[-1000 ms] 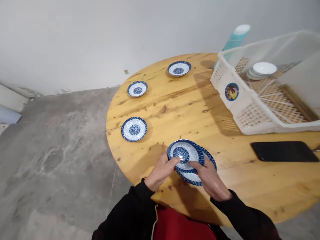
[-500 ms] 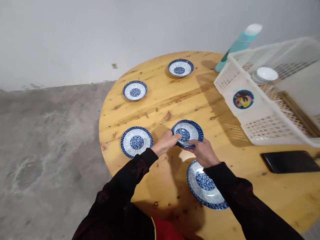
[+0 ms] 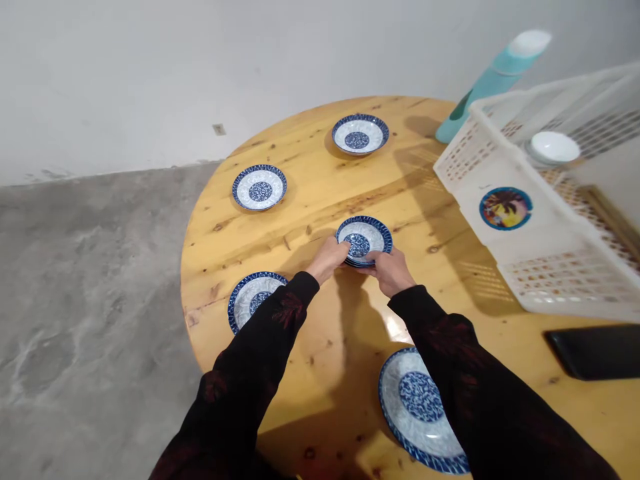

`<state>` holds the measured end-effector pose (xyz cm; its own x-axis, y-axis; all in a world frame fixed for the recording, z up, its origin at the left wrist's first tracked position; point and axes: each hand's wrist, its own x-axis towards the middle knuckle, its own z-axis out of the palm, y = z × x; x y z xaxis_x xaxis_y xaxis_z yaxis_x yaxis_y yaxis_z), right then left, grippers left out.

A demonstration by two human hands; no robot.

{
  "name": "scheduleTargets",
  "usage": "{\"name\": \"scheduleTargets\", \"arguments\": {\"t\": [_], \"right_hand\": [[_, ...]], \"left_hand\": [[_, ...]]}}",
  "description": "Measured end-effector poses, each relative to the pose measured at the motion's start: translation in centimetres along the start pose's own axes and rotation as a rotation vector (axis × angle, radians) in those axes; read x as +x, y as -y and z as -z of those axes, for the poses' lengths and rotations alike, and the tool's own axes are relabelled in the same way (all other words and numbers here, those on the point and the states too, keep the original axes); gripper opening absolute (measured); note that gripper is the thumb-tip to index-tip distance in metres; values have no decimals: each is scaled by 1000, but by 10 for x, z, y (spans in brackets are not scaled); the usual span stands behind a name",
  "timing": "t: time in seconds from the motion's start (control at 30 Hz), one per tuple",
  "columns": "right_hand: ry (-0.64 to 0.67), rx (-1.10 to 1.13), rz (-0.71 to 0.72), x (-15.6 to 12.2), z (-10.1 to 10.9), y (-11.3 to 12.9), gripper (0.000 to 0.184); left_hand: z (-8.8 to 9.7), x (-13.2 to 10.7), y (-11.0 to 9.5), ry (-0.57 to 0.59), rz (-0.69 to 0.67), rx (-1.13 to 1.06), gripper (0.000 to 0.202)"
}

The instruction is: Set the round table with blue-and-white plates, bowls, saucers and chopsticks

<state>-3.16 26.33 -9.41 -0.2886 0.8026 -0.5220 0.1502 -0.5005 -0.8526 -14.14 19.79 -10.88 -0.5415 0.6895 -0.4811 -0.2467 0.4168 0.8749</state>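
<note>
A small stack of blue-and-white saucers [image 3: 373, 231] is held between both hands above the middle of the table. My left hand [image 3: 329, 259] grips its left edge, thumb over the rim. On the right edge, my right hand [image 3: 391, 270] is closed with its thumb on top; the fingers beneath are partly hidden. Below my left forearm lies a larger plate [image 3: 245, 297], partly covered by the sleeve. Another big plate [image 3: 405, 383] lies near the front edge, partly under my right sleeve. Two more patterned plates, one at the left [image 3: 259, 187] and one at the back [image 3: 360, 134], rest on the wood.
A white plastic basket [image 3: 465, 157] stands at the right, holding white bowls [image 3: 554, 147] and wooden chopsticks [image 3: 607, 217]. Behind it is a tilted-looking turquoise bottle [image 3: 493, 80]. A black phone [image 3: 595, 351] lies on the round wooden table [image 3: 300, 233] at the right.
Both hands have carried the saucer stack farther from me, toward the back of the table. The view has shifted, and my left sleeve covers more of the left front plate.
</note>
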Motion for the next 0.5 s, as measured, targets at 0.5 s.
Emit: {"name": "scheduleTargets", "arguments": {"t": [0.5], "right_hand": [[18,-93,8,26,-14,20,26]], "left_hand": [[9,19,-32,51,29,97,23]]}}
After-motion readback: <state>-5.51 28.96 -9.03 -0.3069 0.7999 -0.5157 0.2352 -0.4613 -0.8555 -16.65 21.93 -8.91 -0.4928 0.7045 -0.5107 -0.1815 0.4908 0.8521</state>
